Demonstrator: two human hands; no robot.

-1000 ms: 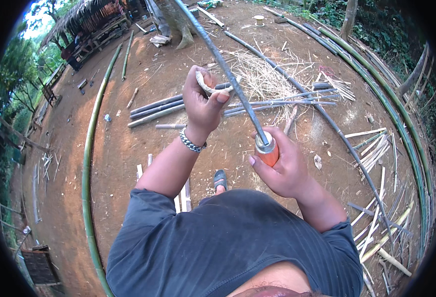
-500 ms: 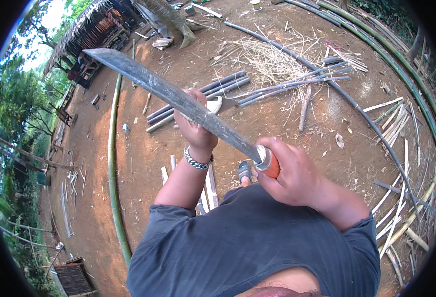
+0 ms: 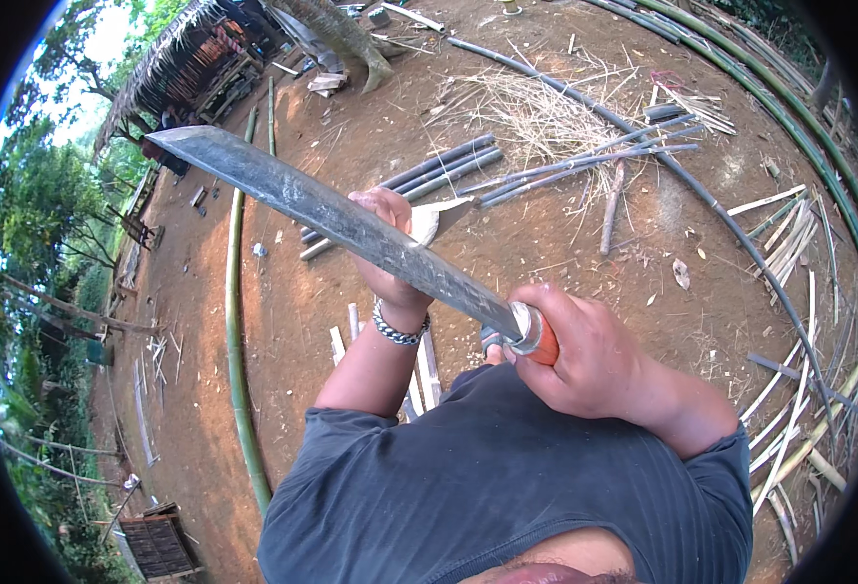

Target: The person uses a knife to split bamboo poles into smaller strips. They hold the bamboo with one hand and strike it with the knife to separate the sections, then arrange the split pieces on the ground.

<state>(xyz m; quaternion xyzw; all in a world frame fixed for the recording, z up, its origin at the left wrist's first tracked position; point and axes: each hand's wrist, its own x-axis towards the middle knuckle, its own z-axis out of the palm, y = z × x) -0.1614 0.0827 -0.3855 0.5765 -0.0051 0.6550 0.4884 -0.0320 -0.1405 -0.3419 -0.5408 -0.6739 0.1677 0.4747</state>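
My right hand (image 3: pixel 585 355) is closed round the orange-red handle (image 3: pixel 543 341) of a machete (image 3: pixel 322 216). A pale collar sits where handle and blade meet. The long, dull grey blade slants up to the far left, its flat side showing. Behind the blade's middle, my left hand (image 3: pixel 382 206) has its fingers curled round a pale piece with a grey, pointed end (image 3: pixel 439 222). The blade hides part of that hand and of what it holds. Whether the left hand touches the blade, I cannot tell. A chain bracelet (image 3: pixel 397 331) circles the left wrist.
Dark bamboo lengths (image 3: pixel 444 167) lie on the brown dirt beyond my hands, beside a heap of thin shavings (image 3: pixel 536 112). A long green pole (image 3: pixel 237 360) runs along the left. Split strips (image 3: pixel 794 238) lie at the right. A thatched shelter (image 3: pixel 181 58) stands far left.
The machete's tip has swung down and nearer, and more of the blade's flat side now shows. Both hands keep their grip. The whole scene has shifted slightly to the right.
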